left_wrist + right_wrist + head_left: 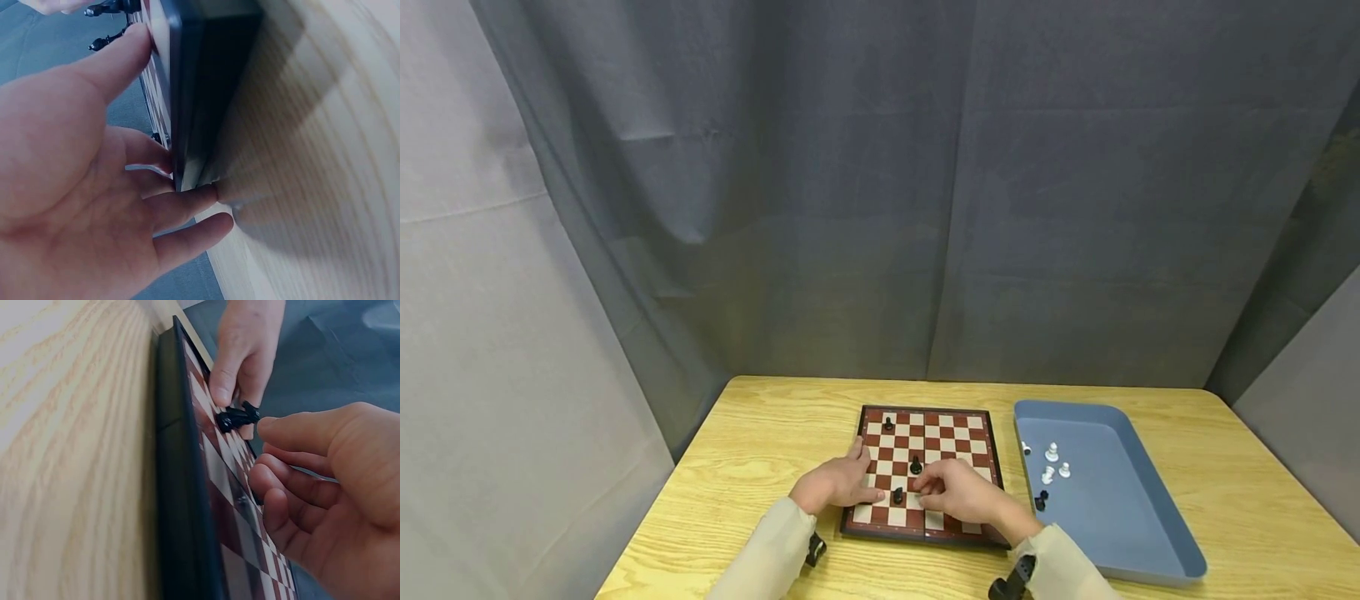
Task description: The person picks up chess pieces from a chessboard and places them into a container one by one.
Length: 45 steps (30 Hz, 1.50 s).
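A red-and-white chessboard [940,432] lies on the table. My left hand [841,482] rests at its left side, the thumb on the squares and the other fingers along the edge; in the left wrist view, two fingers of the left hand [94,169] reach the tabletop. Near the left thumb stands a black knight [898,496], upright. Just right of it is my right hand [958,490], its fingers loosely bent with no piece visible between them. A black chess piece [916,465] stands beyond these fingers, and a black pawn [888,423] near the far left corner.
To the board's right is a blue-grey tray [1135,517]. Several white chess pieces [1052,452] and black chess pieces [1041,501] are in its left part. The wooden table [775,417] meets a grey curtain [850,250] at the back.
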{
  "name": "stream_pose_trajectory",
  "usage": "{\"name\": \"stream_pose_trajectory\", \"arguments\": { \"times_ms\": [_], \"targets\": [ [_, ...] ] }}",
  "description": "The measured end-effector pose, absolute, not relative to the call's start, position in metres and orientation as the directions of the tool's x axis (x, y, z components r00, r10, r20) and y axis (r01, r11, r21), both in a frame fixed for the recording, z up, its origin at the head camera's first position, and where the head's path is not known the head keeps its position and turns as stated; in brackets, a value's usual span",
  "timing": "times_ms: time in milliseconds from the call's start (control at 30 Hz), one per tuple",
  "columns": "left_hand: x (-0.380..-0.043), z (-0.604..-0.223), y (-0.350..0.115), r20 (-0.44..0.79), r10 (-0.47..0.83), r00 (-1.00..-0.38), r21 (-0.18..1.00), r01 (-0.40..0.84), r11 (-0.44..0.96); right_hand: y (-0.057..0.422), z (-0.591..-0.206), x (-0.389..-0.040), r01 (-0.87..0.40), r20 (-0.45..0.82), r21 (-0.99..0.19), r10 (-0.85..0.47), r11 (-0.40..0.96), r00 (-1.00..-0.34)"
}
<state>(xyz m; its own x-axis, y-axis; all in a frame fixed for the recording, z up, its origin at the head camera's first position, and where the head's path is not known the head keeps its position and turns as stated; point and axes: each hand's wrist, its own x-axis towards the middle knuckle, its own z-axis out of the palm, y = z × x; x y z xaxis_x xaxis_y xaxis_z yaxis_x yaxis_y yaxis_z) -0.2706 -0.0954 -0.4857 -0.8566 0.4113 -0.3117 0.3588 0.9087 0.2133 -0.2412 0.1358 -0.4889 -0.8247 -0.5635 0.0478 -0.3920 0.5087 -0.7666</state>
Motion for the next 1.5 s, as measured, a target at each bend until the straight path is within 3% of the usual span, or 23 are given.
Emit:
{"name": "stream_pose_trajectory", "arguments": {
  "times_ms": [1500],
  "targets": [
    [-0.269,-0.483,-0.096,-0.291,0.423,-0.858,0.217,0.372,0.903,0.105,-0.502,-0.248,-0.498,0.077,-0.603,-0.576,0.623,-0.814]
  ]
}}
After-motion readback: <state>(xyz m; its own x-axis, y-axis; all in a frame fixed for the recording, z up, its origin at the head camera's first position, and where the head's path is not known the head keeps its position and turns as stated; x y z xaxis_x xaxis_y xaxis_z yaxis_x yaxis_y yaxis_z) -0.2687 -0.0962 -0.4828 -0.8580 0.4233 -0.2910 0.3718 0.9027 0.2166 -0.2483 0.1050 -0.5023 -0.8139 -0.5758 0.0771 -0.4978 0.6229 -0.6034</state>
